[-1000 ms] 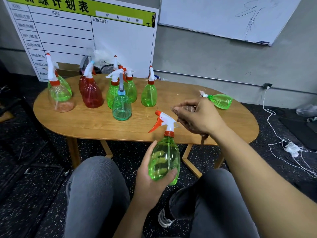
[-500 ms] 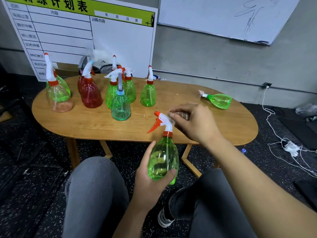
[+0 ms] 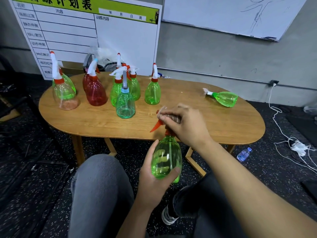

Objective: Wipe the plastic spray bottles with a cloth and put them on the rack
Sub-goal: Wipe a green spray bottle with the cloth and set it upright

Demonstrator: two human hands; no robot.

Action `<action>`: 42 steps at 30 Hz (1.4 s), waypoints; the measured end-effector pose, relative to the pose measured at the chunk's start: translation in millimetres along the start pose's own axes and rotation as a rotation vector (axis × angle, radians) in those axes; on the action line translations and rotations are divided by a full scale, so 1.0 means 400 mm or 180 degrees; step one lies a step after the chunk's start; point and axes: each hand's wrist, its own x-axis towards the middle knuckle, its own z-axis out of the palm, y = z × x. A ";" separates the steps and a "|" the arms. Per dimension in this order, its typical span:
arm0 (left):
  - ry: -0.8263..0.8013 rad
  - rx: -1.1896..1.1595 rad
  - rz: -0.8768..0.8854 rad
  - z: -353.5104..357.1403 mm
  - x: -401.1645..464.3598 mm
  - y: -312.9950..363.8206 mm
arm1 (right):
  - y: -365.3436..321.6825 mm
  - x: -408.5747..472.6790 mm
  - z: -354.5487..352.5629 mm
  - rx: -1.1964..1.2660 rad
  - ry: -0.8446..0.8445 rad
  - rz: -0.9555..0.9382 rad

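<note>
Head view: left hand wraps its fingers round the belly of the green spray bottle, upright above the knees. Right hand is curled over the bottle's spray head, pressing a pale cloth onto it. Beyond, the wooden table carries upright bottles, one green bottle lying on its side.

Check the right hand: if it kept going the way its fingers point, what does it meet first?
The right hand points left over the spray head of the held green bottle, so it meets that first. Beyond that, probably the teal bottle on the table, though depth is unclear.
</note>
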 end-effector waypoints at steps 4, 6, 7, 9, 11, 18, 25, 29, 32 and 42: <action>0.0099 0.0032 0.0015 -0.004 0.000 -0.015 | -0.001 -0.055 -0.009 0.1042 0.0390 -0.0002; 0.0234 0.0039 -0.0013 -0.008 0.001 -0.019 | 0.007 -0.109 -0.011 0.1934 0.0819 0.0597; 0.0285 -0.0009 -0.0027 -0.010 0.001 -0.019 | 0.012 -0.142 0.000 0.2399 0.0933 0.0980; 0.0300 -0.0190 -0.0061 -0.013 0.002 -0.018 | 0.018 -0.214 0.032 0.3052 0.1005 0.1703; 0.0304 -0.0332 -0.0097 -0.009 0.005 -0.015 | 0.015 -0.278 0.062 0.3517 0.0952 0.2288; 0.0184 -0.0718 -0.0418 -0.008 0.001 -0.011 | 0.005 -0.331 0.125 0.4525 0.0634 0.2842; -0.0141 -0.0376 -0.0324 -0.016 -0.010 -0.031 | 0.022 -0.353 0.138 0.4674 0.0681 0.2981; -0.0104 -0.0232 -0.0263 -0.007 -0.009 -0.021 | 0.025 -0.355 0.140 0.4672 0.0677 0.2940; 0.0196 -0.0395 -0.0434 -0.006 -0.005 -0.026 | 0.029 -0.351 0.139 0.4610 0.0635 0.2916; 0.0053 -0.0614 -0.0674 0.001 -0.016 -0.018 | 0.034 -0.354 0.142 0.4637 0.0602 0.2942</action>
